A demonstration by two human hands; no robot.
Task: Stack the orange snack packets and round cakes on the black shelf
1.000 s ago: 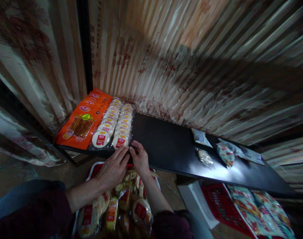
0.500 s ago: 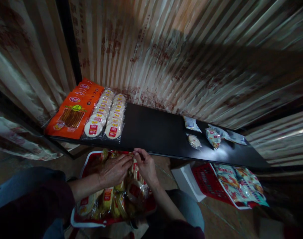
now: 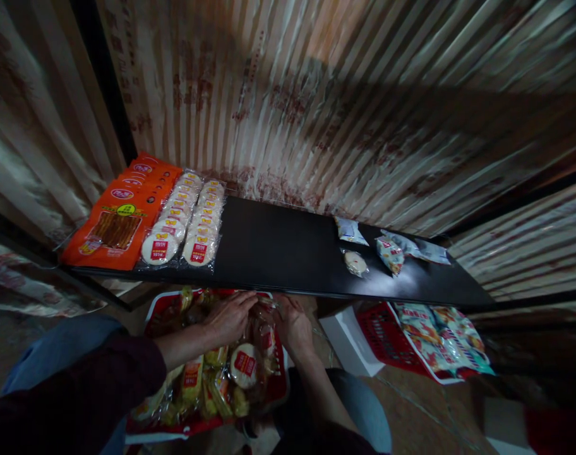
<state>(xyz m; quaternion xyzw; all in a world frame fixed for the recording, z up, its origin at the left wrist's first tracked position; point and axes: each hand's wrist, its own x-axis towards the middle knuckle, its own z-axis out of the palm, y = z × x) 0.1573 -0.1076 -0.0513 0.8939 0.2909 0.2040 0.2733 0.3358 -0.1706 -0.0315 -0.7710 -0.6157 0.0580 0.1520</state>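
Both my hands are inside a red basket [image 3: 286, 379] with a whitish rim, filled with wrapped snacks. My left hand [image 3: 231, 316] is at its far side, palm down, with fingers bent together; what they grip is hidden. Close beside it, my right hand [image 3: 292, 322] curls its fingers around the edge of a clear-wrapped snack pack [image 3: 265, 306] at the far right corner. Below the hands lie a round rice cracker pack [image 3: 244, 365] with a red label and several yellowish packs [image 3: 192, 377].
A black shelf [image 3: 273, 246] runs behind the basket. Orange snack bags [image 3: 117, 221] and two overlapping rows of rice cracker packs [image 3: 200, 240] fill its left end; several small packets [image 3: 390, 254] lie farther right. Below stand a white box [image 3: 349, 344] and another red basket [image 3: 380, 332] of bags.
The view has shifted, so the shelf and its goods appear farther left. My hands have drawn slightly apart, with clear wrapping now showing between them, and the round cracker pack is more exposed.
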